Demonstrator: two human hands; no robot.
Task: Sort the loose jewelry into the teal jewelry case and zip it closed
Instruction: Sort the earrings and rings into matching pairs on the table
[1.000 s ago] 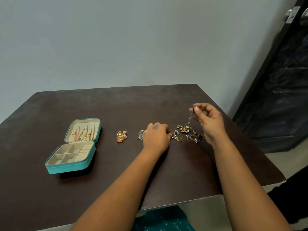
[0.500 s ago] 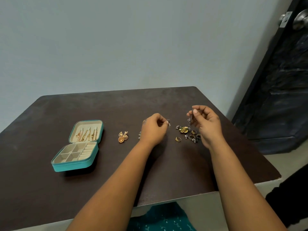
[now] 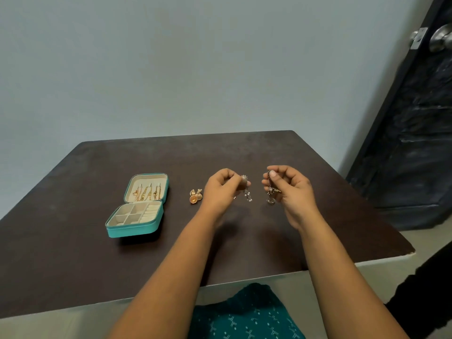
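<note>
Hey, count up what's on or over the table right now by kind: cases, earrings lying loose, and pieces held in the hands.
Teal jewelry case, open: 1
Gold earrings lying loose on the table: 2
Dangling silver pieces held: 2, one pinched in the left hand, one in the right hand
Total: 5

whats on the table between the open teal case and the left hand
In the head view, a pair of gold earrings lies on the table between the teal case and the left hand, nearer the hand. Otherwise that stretch is bare.
</note>
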